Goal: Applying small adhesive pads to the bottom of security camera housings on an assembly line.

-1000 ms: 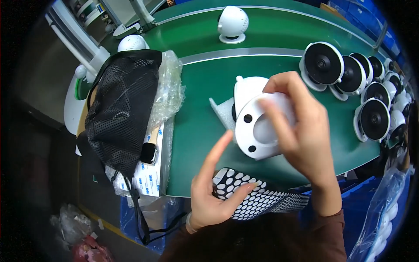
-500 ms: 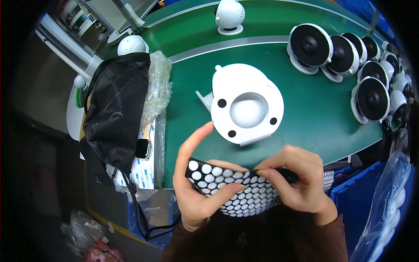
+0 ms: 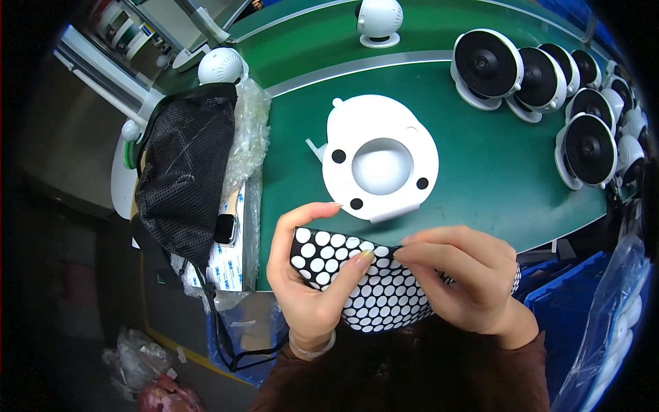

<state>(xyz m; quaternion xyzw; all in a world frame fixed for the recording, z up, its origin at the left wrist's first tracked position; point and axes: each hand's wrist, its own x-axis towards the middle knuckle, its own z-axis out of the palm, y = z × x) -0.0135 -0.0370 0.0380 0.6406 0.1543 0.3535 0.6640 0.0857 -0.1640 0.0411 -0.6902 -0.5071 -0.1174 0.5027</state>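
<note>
A dark sheet of round white-faced pads [image 3: 384,295] is bent between my hands, near the table's front edge. My left hand [image 3: 309,275] grips its left part, thumb across the white dots and index finger stretched out past the top edge. At that edge, my right hand [image 3: 467,271] pinches with thumb and fingertips; whether a single pad is between them I cannot make out. Just beyond my hands lies a white rounded device [image 3: 377,117] with its ring-shaped base facing up. Black round pads [image 3: 356,204] sit on that ring, spaced apart around the opening.
Several white devices with black round fronts [image 3: 486,63] stand at the right on the green table [image 3: 295,178]. A black mesh bag [image 3: 185,172] and bubble wrap [image 3: 250,130] lie at the left. Another white device [image 3: 379,20] stands on the green strip behind. Blue bins [image 3: 566,288] are at lower right.
The pad sheet is raised and flatter toward me, and my left thumb has moved up it. My right fingers have shifted slightly left along the edge. Devices on the back strip have moved right.
</note>
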